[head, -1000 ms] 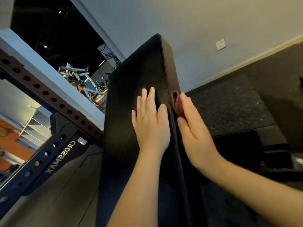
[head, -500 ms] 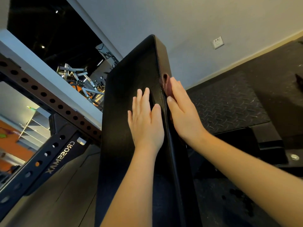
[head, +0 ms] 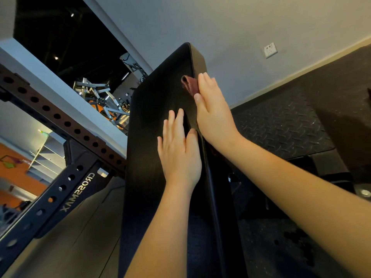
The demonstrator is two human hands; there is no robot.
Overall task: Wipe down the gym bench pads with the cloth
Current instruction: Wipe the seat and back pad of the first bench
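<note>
Head view, left hand flat, fingers straight, on tilted black bench pad, right hand pressing dark red cloth to its right edge, fingers straight

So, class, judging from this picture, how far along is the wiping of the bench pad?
Done: cannot tell; the bench pad shows no wipe marks. In hand: the right hand presses the reddish cloth on the pad's right edge near its top, while the left hand lies flat on its face. Left: possibly the face and lower edge.
</note>
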